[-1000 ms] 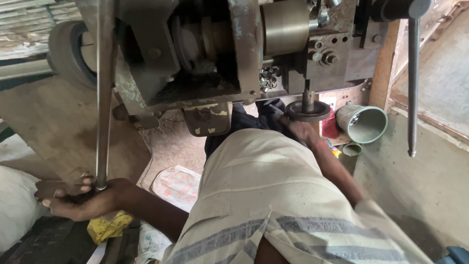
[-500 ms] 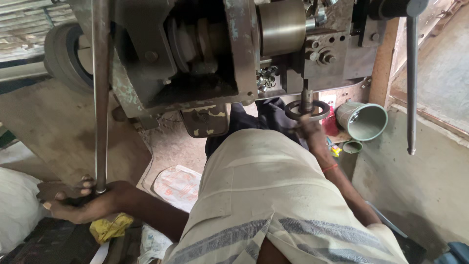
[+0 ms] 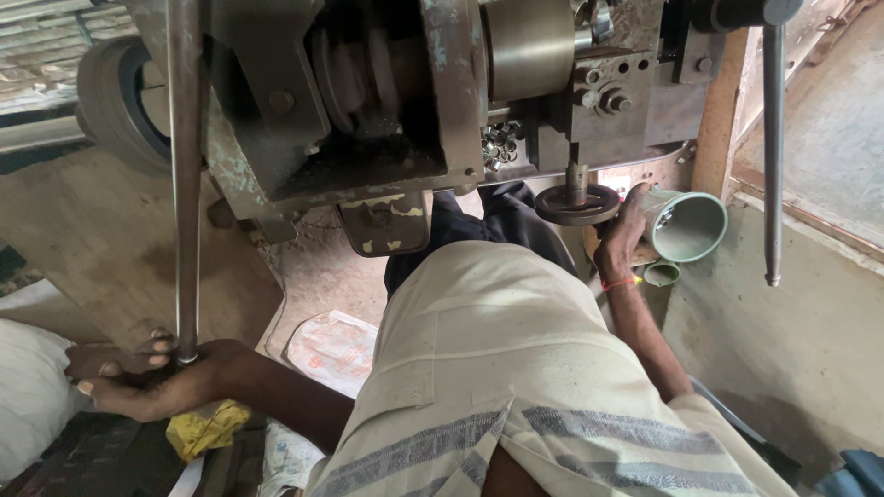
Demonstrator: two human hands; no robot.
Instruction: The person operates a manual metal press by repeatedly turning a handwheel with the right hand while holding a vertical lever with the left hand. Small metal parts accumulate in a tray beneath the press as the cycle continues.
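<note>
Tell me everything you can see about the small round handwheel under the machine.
The small round dark metal handwheel lies flat on a short upright shaft, below the grey machine's bolted block. It looks worn and greasy, with a thick rim and a central hub. The right hand grips its right edge. A pale green pipe piece lies just beyond that hand.

Left hand (image 3: pixel 152 377) reaches low with fingers curled, right hand (image 3: pixel 619 235) is stretched forward, fingers wrapped

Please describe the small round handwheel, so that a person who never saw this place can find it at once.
Find the big grey machine across the top. Below its right part a short vertical shaft comes down, and the dark handwheel sits on it, flat like a disc. The right hand is at its rim; unlike the pale green pipe beside it, it is black metal.
</note>
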